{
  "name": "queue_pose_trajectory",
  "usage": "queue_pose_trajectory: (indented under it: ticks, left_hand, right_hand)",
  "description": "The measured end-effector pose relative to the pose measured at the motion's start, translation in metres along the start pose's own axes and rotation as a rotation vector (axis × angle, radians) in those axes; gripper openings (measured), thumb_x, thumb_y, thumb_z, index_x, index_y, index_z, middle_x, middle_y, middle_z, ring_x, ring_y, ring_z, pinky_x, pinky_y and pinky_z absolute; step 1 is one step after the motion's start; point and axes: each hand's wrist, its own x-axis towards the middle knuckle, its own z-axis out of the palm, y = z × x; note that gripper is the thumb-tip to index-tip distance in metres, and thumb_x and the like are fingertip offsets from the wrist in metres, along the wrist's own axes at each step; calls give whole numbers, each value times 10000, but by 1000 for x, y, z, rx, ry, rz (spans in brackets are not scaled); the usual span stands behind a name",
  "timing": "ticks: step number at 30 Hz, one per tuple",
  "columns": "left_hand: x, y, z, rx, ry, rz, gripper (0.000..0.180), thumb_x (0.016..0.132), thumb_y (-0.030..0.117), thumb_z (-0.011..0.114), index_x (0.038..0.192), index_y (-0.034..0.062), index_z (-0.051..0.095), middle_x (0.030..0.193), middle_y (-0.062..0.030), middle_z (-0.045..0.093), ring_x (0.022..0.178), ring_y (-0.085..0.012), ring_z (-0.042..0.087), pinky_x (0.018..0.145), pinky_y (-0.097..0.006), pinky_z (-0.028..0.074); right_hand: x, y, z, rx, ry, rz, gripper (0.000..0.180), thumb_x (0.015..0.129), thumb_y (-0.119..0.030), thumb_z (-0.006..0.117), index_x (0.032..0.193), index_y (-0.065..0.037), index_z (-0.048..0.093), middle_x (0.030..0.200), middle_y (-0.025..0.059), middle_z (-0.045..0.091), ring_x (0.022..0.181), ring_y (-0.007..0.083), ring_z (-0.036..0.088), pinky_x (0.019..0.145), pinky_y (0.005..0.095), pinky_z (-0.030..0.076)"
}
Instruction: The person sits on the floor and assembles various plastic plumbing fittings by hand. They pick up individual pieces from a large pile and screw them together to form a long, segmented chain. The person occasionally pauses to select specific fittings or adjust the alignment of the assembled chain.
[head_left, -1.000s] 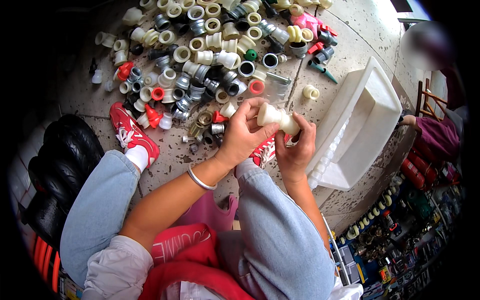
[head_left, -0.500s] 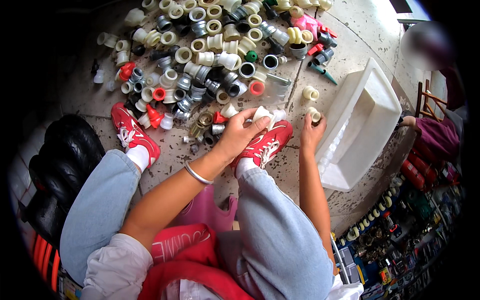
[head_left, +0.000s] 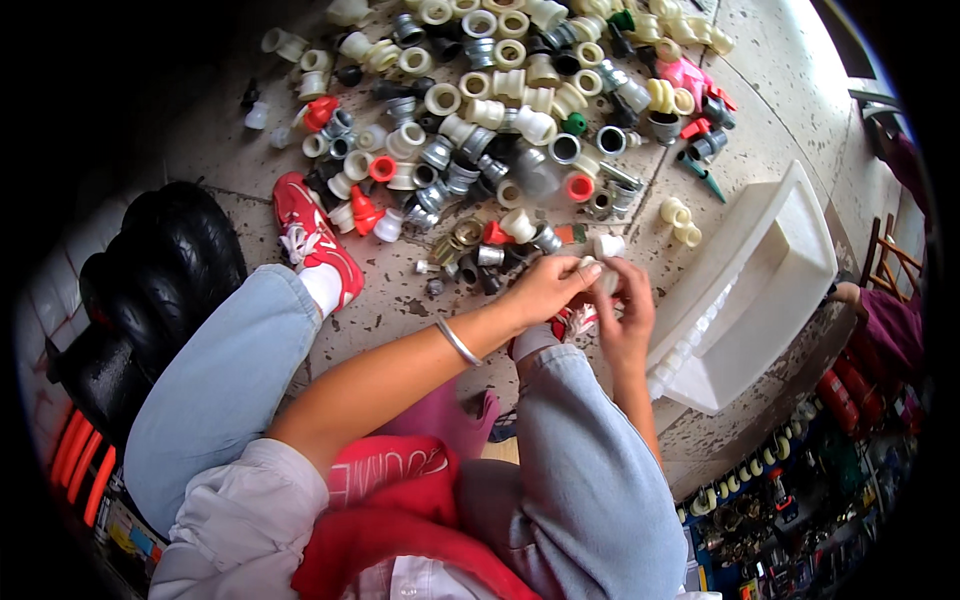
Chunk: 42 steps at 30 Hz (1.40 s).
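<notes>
My left hand (head_left: pixel 552 292) and my right hand (head_left: pixel 628 312) meet above my red shoe (head_left: pixel 574 320). Pinched between their fingertips is a white plastic pipe fitting (head_left: pixel 601 278), mostly hidden by the fingers. Just beyond the hands another white fitting (head_left: pixel 608 245) shows. To the right of them, two cream pipe fittings (head_left: pixel 676 211) lie touching on the floor. A large heap of cream, grey and black pipe fittings (head_left: pixel 485 112) spreads over the floor ahead, with red caps (head_left: pixel 366 212) among them.
A white rectangular tub (head_left: pixel 805 235) stands tilted at my right. Black tyres (head_left: pixel 185 250) are stacked on the left. A person's sleeve (head_left: pixel 888 318) shows at the far right, near shelves of small goods (head_left: pixel 790 500). A pink stool (head_left: pixel 440 420) is under me.
My right hand has let go of a cream fitting beside the other one and moved left to join my left hand at the white fitting. The view has shifted.
</notes>
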Motion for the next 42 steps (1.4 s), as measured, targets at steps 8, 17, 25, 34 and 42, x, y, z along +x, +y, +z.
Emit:
queue_pose_trajectory:
  ticks: [8,17,25,34,42]
  left_hand:
    - [-3,-22,-45,819,639,475,256,805,146,678,1035,64,605,978,-104,586,882,-282,617,768,-398,496]
    - [7,-24,-87,800,555,356,227,927,254,627,976,36,669,932,-42,619,848,-190,577,790,-324,452]
    - [15,-14,-73,440,240,367,282,1001,241,530,1069,-12,637,948,-56,644,824,-123,569,781,-266,463]
    - [-4,-1,-85,1429,477,686,166,819,140,668,946,87,576,1111,-82,555,935,-282,594,806,-397,484]
    - [-4,3,-86,1388,472,883,173,790,81,642,942,74,559,1049,-101,577,929,-290,572,844,-408,471]
  right_hand:
    - [50,95,-23,-274,441,205,422,867,-90,676,1263,-4,555,1166,128,548,804,177,625,715,304,521]
    - [30,16,24,146,58,137,515,788,-72,753,1259,-41,545,1133,95,564,875,153,600,758,280,516]
    - [31,-4,41,-19,-35,-85,547,744,-122,800,1218,-25,544,951,57,579,696,120,546,644,261,470]
    - [20,85,3,365,711,647,413,894,-109,677,1193,9,418,777,41,583,591,83,505,503,244,402]
    - [41,98,-5,490,701,645,538,893,-61,647,1345,23,367,1026,115,627,780,162,631,635,258,506]
